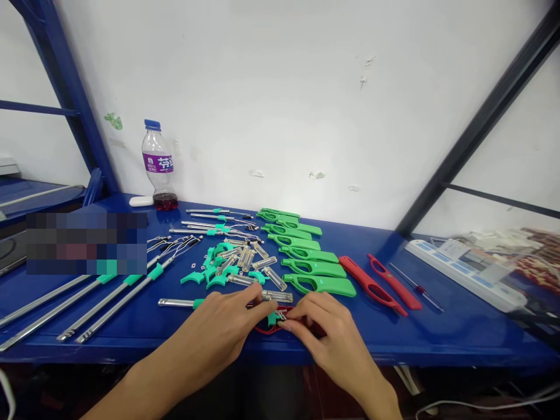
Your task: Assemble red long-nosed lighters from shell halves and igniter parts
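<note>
At the table's front edge lies a red lighter casing (268,330), mostly hidden under both hands. A green trigger (272,318) and thin pale wires (282,314) show in it, between my fingertips. My left hand (230,312) is closed over its left part, thumb and fingers close together at the trigger. My right hand (326,324) is curled round its right part, with thumb and fingertips pinched at the wires. A metal lighter tube (175,303) with a green collar sticks out leftward past my left hand. Clear fuel tanks (271,279) lie just beyond my fingers.
Several green casings (321,285) lie in a column, with red casings (374,286) and a screwdriver (417,287) to their right. Loose green triggers (214,271) and metal tubes (125,297) lie left. A bottle (158,169) and power strip (466,274) stand farther out.
</note>
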The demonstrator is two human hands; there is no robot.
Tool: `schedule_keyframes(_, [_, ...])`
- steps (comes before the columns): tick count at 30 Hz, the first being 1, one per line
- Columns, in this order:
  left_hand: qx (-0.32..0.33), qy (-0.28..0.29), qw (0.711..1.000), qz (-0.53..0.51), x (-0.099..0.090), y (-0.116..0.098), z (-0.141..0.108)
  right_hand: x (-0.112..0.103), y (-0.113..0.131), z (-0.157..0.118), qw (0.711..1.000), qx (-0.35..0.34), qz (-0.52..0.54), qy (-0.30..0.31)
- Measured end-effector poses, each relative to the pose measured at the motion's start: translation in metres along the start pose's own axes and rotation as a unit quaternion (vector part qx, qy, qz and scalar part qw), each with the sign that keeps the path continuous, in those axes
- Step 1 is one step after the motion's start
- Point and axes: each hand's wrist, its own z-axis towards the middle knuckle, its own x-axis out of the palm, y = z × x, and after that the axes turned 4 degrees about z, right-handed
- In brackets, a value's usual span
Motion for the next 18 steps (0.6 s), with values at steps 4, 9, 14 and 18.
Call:
schedule_keyframes(4, [0.004,0.004,1.000,0.003,0.0029,0.0008,0.0007,0.0018,-0.0048,-0.0008,0.999,-0.032,0.007,-0.020])
schedule_keyframes(9, [0.003,0.002,1.000,0.025,0.0087,0.0028,-0.0009,0.0019,-0.0060,0.0007,1.000,-0.013,0.014,-0.015])
schedule_keyframes(14, [0.001,-0.003,1.000,0.026,0.0089,0.0020,-0.0006,0.0022,-0.0031,0.0007,1.000,-0.015,-0.016,-0.009])
schedule_keyframes(18, [0.003,-0.004,0.999,0.033,0.0091,0.0026,0.0012,0.0036,-0.0030,-0.0009,0.996,-0.056,-0.065,-0.015])
